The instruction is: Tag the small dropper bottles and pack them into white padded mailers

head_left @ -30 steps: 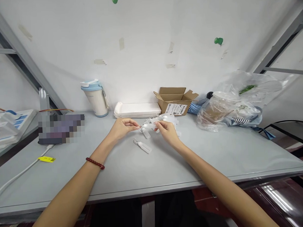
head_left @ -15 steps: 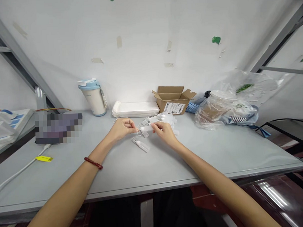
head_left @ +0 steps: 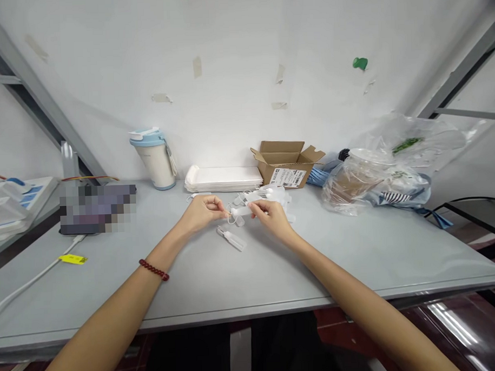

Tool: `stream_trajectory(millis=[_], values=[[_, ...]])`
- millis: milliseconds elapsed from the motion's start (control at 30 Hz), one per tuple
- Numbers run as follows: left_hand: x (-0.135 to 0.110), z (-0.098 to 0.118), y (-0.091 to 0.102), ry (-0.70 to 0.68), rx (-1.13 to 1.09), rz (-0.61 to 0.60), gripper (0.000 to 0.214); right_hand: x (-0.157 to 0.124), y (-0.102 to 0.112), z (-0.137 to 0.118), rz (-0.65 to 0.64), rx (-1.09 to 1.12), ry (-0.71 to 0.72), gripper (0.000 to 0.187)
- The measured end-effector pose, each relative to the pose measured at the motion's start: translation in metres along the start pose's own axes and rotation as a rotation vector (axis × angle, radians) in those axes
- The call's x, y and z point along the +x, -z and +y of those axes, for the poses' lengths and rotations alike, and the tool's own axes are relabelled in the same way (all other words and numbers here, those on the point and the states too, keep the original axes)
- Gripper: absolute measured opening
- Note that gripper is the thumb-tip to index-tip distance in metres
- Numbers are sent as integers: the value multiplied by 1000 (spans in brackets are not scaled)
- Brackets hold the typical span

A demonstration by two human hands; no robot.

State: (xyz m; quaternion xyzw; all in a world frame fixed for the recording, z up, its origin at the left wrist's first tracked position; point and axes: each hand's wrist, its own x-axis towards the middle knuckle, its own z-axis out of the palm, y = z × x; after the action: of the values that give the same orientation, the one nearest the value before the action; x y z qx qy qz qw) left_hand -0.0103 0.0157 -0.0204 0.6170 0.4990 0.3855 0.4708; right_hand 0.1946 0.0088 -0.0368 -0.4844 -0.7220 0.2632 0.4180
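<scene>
My right hand (head_left: pixel 268 214) pinches a small translucent plastic tube (head_left: pixel 243 211) between thumb and fingers, its narrow end turned left. A thin white cord loop (head_left: pixel 231 218) hangs at that end. My left hand (head_left: pixel 205 211) is closed in a pinch at the same end, on a thin tan piece (head_left: pixel 229 213) too small to make out fully. On the table just below the hands lies a similar translucent tube (head_left: pixel 235 240), tilted, with a loop at its upper end. Behind my right hand is a pile of such tubes (head_left: pixel 272 193), partly hidden.
Along the wall stand a cream cup with a blue lid (head_left: pixel 153 159), a stack of white packets (head_left: pixel 224 178) and an open cardboard box (head_left: pixel 287 165). Plastic bags around a container (head_left: pixel 356 176) sit at right. A blurred dark device (head_left: pixel 98 209) with a white cable (head_left: pixel 39 276) lies left.
The view has shifted slightly. Both hands keep hold at the same place, and a tan piece shows a little more between my left fingertips and the tube.
</scene>
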Motion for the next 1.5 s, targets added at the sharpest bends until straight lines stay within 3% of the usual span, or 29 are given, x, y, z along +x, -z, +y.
stream_trajectory(millis=[167,300,500,1000,1267,1500], values=[[0,3,4,8,-15,-107,39,7,6,2,83,111,-26,34],[-1,5,4,9,20,-160,31,6,6,1,79,135,-32,35],[0,1,-2,-31,-11,-88,28,1,0,0,59,108,-35,30],[-5,1,-11,-68,-49,-66,23,-3,3,-2,65,171,-64,31],[-2,4,-5,8,-100,-96,27,-2,1,-2,59,152,-49,34],[-1,5,-1,79,-103,-14,34,0,0,-3,99,167,-56,35]])
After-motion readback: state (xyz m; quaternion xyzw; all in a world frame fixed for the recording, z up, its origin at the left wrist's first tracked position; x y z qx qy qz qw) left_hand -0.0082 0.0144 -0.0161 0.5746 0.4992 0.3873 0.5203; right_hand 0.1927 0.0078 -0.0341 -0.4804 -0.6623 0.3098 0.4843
